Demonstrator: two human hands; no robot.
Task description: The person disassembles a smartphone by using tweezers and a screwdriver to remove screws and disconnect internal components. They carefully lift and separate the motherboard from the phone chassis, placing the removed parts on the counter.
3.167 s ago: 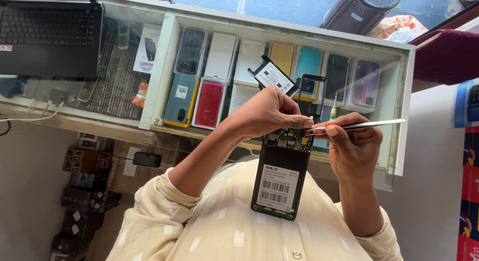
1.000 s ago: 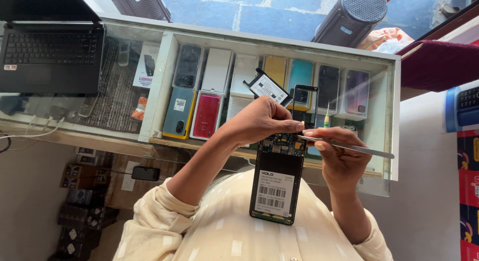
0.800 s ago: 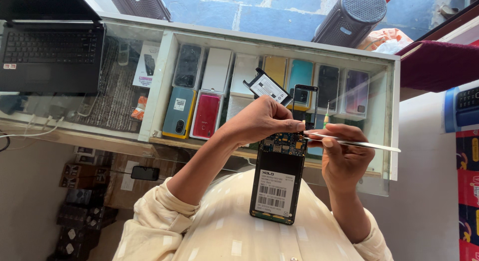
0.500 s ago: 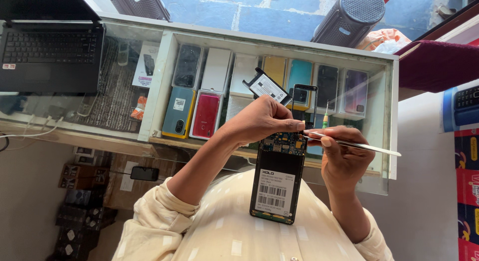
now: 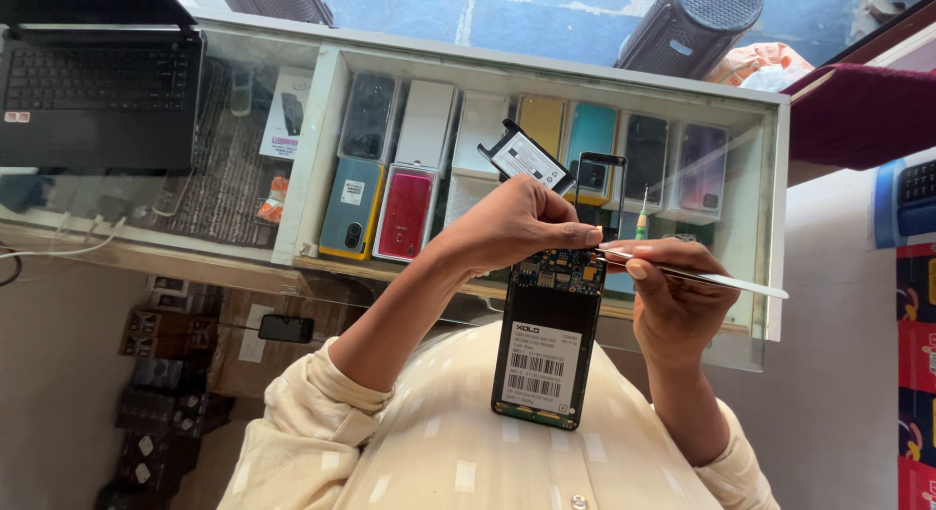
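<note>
Change: the tweezers (image 5: 702, 274) are lying flatter than a second ago, tips still probing the circuit board.
Left hand (image 5: 512, 222): fingers pressed together, steadying the opened smartphone (image 5: 546, 349) against the lap.
Right hand (image 5: 673, 300): pinching the tweezers.
Surface: glass display counter (image 5: 770, 227) showing boxed phones; laptop (image 5: 97, 81) sitting left.

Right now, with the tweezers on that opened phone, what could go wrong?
The tweezers tip sits on the exposed circuit board; a slip might scratch or short parts. The opened phone rests on the person's lap, steadied only by the left hand, so it could slide off.
</note>
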